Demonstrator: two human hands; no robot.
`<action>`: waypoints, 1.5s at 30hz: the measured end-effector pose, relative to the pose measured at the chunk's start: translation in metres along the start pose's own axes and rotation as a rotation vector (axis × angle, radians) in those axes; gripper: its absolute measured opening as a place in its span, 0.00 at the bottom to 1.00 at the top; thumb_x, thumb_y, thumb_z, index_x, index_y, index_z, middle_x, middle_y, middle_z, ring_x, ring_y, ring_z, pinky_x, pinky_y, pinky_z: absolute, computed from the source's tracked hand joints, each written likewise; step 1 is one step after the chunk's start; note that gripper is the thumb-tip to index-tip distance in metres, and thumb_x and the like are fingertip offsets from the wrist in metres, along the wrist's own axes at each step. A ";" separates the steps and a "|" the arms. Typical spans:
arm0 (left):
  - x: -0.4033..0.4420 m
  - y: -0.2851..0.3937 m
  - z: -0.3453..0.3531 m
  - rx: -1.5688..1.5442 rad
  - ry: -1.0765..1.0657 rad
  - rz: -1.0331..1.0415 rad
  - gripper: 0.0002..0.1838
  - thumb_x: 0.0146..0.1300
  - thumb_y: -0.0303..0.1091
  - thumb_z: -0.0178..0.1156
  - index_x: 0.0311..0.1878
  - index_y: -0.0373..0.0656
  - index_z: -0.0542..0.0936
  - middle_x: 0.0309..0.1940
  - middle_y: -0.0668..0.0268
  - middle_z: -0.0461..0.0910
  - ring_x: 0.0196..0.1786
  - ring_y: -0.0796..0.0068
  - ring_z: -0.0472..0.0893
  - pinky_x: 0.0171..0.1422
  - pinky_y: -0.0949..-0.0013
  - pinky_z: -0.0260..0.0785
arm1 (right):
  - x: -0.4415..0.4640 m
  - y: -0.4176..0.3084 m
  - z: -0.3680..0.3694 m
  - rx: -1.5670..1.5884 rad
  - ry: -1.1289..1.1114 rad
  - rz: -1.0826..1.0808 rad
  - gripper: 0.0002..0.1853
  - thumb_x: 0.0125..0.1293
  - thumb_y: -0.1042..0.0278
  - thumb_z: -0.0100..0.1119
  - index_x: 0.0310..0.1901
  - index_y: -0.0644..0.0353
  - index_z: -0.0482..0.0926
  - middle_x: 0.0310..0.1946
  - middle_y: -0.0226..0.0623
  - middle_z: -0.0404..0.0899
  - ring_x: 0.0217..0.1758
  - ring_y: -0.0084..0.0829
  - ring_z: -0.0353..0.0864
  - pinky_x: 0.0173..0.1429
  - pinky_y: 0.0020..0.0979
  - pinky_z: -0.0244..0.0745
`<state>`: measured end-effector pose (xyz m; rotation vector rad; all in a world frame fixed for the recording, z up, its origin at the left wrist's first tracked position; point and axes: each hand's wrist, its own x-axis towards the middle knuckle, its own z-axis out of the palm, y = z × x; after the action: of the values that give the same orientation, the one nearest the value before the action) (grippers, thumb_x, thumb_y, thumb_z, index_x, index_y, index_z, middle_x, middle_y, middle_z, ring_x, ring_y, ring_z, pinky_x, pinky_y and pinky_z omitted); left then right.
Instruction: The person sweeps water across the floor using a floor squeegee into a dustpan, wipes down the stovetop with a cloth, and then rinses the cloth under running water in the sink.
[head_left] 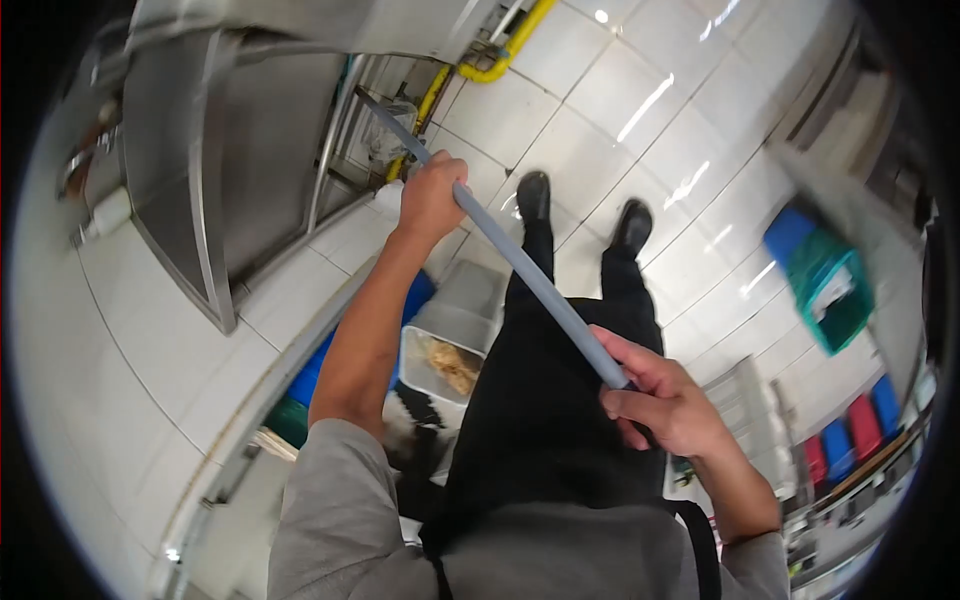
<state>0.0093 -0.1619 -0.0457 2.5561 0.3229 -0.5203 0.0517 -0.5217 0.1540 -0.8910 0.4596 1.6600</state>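
Observation:
A long grey pole (530, 275) runs slantwise across the view, from the upper left down to the middle right. Closed around its upper part is my left hand (433, 198), arm stretched forward. My right hand (662, 392) grips the lower end near my apron, thumb and fingers wrapped on it. The pole's far tip lies by the metal legs and yellow pipe at the upper left, so whether anything is fixed there I cannot tell.
At left stands a stainless steel unit (265, 160), with a yellow pipe (490, 72) beyond it. A clear tub (420, 375) with pale brown contents is beside my legs. On the right, a bin with a green liner (830, 290) stands on the white tiled floor (620, 130).

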 end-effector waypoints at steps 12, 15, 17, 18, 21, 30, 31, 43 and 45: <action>0.044 -0.060 0.108 0.413 -0.478 0.111 0.07 0.54 0.27 0.69 0.35 0.47 0.80 0.40 0.60 0.78 0.43 0.48 0.83 0.45 0.49 0.76 | 0.138 0.137 -0.109 -0.104 0.169 -0.070 0.31 0.74 0.75 0.60 0.78 0.51 0.69 0.37 0.28 0.79 0.36 0.18 0.72 0.48 0.23 0.71; 0.057 -0.080 0.117 0.455 -0.481 0.124 0.07 0.55 0.28 0.68 0.35 0.46 0.80 0.40 0.59 0.78 0.43 0.47 0.83 0.45 0.49 0.76 | 0.176 0.152 -0.117 -0.074 0.122 -0.077 0.30 0.76 0.73 0.57 0.78 0.49 0.68 0.32 0.25 0.76 0.31 0.18 0.71 0.39 0.23 0.71; 0.067 -0.102 0.122 0.464 -0.449 0.151 0.07 0.55 0.28 0.68 0.35 0.46 0.80 0.39 0.58 0.78 0.43 0.47 0.83 0.45 0.49 0.76 | 0.200 0.149 -0.119 0.046 0.079 -0.039 0.29 0.77 0.72 0.56 0.78 0.48 0.68 0.30 0.24 0.74 0.27 0.17 0.69 0.35 0.22 0.69; 0.074 -0.120 0.124 0.471 -0.420 0.166 0.07 0.55 0.29 0.69 0.35 0.46 0.80 0.39 0.58 0.78 0.43 0.47 0.83 0.45 0.49 0.75 | 0.212 0.145 -0.119 0.098 0.057 -0.024 0.29 0.78 0.71 0.56 0.78 0.47 0.68 0.29 0.24 0.73 0.26 0.16 0.69 0.32 0.22 0.68; 0.097 -0.161 0.109 0.498 -0.403 0.161 0.06 0.56 0.29 0.68 0.36 0.46 0.81 0.41 0.57 0.80 0.45 0.47 0.83 0.48 0.49 0.76 | 0.248 0.119 -0.110 0.192 -0.003 -0.002 0.29 0.77 0.71 0.55 0.78 0.48 0.69 0.28 0.26 0.73 0.24 0.16 0.68 0.30 0.23 0.67; 0.143 -0.313 0.069 0.582 0.029 -0.059 0.15 0.61 0.45 0.74 0.45 0.50 0.84 0.68 0.45 0.71 0.72 0.47 0.71 0.70 0.54 0.71 | 0.394 0.044 -0.026 -0.364 0.170 -0.566 0.25 0.73 0.67 0.52 0.69 0.65 0.73 0.35 0.56 0.84 0.35 0.50 0.85 0.46 0.43 0.81; 0.152 -0.324 0.070 0.598 0.035 -0.040 0.16 0.61 0.46 0.75 0.46 0.50 0.84 0.71 0.42 0.67 0.75 0.47 0.69 0.72 0.54 0.70 | 0.385 0.034 -0.024 -0.334 0.180 -0.443 0.25 0.73 0.66 0.54 0.68 0.69 0.72 0.37 0.57 0.84 0.37 0.55 0.85 0.48 0.46 0.82; 0.063 -0.023 0.111 0.066 -0.258 0.110 0.17 0.59 0.42 0.76 0.30 0.41 0.79 0.43 0.55 0.81 0.46 0.48 0.83 0.52 0.54 0.77 | 0.080 0.071 -0.058 -0.217 0.348 -0.028 0.31 0.72 0.74 0.60 0.76 0.59 0.69 0.40 0.43 0.82 0.36 0.26 0.77 0.46 0.30 0.73; 0.031 0.010 0.109 0.191 -0.335 0.159 0.17 0.61 0.43 0.74 0.30 0.41 0.78 0.40 0.56 0.79 0.41 0.46 0.83 0.47 0.50 0.77 | 0.038 0.116 -0.058 -0.330 0.369 -0.047 0.32 0.70 0.76 0.61 0.76 0.58 0.68 0.46 0.47 0.84 0.41 0.29 0.82 0.51 0.30 0.75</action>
<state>0.0079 -0.2236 -0.1414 2.5850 -0.0514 -0.9398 -0.0425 -0.5708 0.0712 -1.4554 0.4142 1.5546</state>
